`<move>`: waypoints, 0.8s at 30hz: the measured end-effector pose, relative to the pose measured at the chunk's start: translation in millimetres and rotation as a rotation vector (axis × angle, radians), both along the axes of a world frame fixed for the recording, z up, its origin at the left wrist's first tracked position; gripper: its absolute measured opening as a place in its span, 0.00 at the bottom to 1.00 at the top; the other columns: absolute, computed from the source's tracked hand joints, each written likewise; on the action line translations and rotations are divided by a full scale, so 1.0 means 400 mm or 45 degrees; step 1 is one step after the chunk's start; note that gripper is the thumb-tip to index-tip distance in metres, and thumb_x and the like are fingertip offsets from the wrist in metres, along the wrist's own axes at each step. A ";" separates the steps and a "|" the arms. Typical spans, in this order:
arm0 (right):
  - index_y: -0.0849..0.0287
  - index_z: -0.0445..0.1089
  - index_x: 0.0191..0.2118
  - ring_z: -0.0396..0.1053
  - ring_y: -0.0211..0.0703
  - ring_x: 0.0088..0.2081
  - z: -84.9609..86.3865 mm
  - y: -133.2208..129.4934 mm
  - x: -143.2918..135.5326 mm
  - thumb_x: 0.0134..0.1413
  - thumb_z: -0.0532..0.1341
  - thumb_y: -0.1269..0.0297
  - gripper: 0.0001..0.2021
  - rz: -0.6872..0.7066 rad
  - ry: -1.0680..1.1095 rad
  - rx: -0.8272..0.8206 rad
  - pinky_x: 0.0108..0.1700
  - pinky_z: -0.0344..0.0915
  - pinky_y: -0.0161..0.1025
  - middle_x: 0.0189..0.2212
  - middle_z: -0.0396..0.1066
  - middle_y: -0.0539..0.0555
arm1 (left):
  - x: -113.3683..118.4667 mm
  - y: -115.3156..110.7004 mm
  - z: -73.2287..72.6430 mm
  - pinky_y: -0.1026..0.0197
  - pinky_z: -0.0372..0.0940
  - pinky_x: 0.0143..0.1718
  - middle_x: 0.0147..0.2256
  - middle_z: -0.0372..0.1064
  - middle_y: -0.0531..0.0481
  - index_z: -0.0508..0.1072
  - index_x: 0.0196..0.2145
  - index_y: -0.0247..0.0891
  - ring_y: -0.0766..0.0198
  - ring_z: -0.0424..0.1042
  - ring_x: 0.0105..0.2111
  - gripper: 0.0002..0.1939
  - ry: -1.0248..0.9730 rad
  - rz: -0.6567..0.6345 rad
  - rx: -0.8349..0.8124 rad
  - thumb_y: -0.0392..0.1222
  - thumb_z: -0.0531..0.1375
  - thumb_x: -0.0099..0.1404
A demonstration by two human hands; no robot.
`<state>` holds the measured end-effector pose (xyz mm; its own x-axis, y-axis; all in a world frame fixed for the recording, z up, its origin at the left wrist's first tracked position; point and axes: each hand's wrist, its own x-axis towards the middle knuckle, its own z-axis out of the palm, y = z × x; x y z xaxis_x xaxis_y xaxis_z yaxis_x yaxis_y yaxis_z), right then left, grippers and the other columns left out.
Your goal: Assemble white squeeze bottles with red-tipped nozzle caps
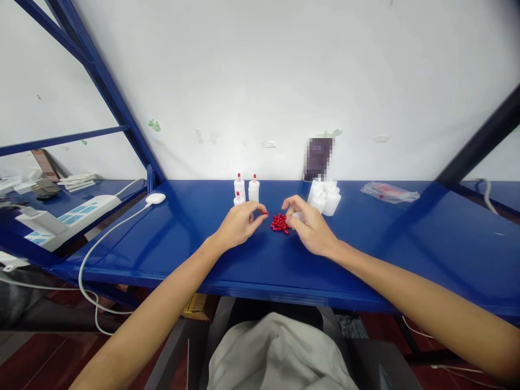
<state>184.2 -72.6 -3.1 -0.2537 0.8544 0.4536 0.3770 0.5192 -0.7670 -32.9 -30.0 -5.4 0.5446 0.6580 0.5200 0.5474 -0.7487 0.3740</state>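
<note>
My left hand [242, 223] pinches a small red cap [265, 213] between thumb and fingertips. Across from it, my right hand [311, 225] is curled around a white plastic bottle [298, 216], mostly hidden by the fingers. Between both hands lies a pile of small red caps [279, 223] on the blue table. Behind my left hand stand white squeeze bottles with red tips, among them one at the back [253, 190] and one partly covered by the hand [238, 199]. A cluster of white bottles [331, 200] stands just beyond my right hand.
On the blue table [182, 233], a clear plastic bag with something red inside [390, 192] lies to the right. A dark, pixelated panel [319, 157] leans on the wall. At left are a white charger puck [155, 199] with its cable and a power strip [87, 211].
</note>
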 end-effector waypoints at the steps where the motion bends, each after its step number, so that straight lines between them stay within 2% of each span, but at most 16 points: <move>1: 0.55 0.61 0.45 0.63 0.41 0.27 0.005 -0.005 -0.001 0.55 0.54 0.69 0.11 0.010 -0.091 0.027 0.34 0.58 0.39 0.27 0.65 0.47 | 0.010 -0.009 0.004 0.65 0.65 0.32 0.34 0.75 0.50 0.75 0.40 0.38 0.69 0.69 0.25 0.07 -0.083 -0.040 0.012 0.41 0.60 0.68; 4: 0.55 0.59 0.47 0.64 0.44 0.28 0.018 -0.018 -0.008 0.54 0.55 0.67 0.14 0.027 -0.345 0.087 0.33 0.56 0.40 0.29 0.67 0.48 | 0.037 -0.037 0.012 0.67 0.64 0.29 0.30 0.76 0.52 0.77 0.39 0.37 0.71 0.68 0.24 0.06 -0.235 -0.173 0.052 0.39 0.62 0.66; 8: 0.54 0.57 0.49 0.68 0.48 0.31 0.024 -0.026 -0.016 0.55 0.54 0.67 0.14 0.057 -0.445 0.114 0.35 0.58 0.41 0.34 0.71 0.51 | 0.055 -0.053 0.009 0.67 0.64 0.29 0.28 0.75 0.51 0.78 0.37 0.37 0.70 0.68 0.24 0.05 -0.270 -0.257 0.097 0.37 0.62 0.65; 13: 0.55 0.56 0.49 0.69 0.49 0.32 0.018 -0.026 -0.013 0.57 0.53 0.65 0.14 0.107 -0.475 0.154 0.35 0.59 0.42 0.35 0.72 0.53 | 0.058 -0.053 0.001 0.66 0.66 0.30 0.31 0.75 0.49 0.77 0.37 0.36 0.69 0.70 0.27 0.05 -0.254 -0.340 0.154 0.36 0.61 0.65; 17: 0.55 0.57 0.47 0.65 0.45 0.26 0.013 -0.027 -0.013 0.57 0.52 0.67 0.11 0.120 -0.442 0.149 0.31 0.57 0.39 0.28 0.68 0.48 | 0.063 -0.055 -0.008 0.65 0.68 0.34 0.36 0.76 0.47 0.76 0.39 0.37 0.65 0.73 0.34 0.07 -0.203 -0.413 0.181 0.35 0.59 0.65; 24: 0.55 0.58 0.43 0.63 0.41 0.25 -0.001 -0.023 -0.016 0.56 0.51 0.71 0.09 0.204 -0.275 0.129 0.31 0.57 0.38 0.25 0.65 0.45 | 0.066 -0.061 -0.021 0.67 0.63 0.29 0.28 0.73 0.53 0.75 0.41 0.37 0.71 0.66 0.24 0.06 -0.165 -0.394 0.167 0.35 0.59 0.66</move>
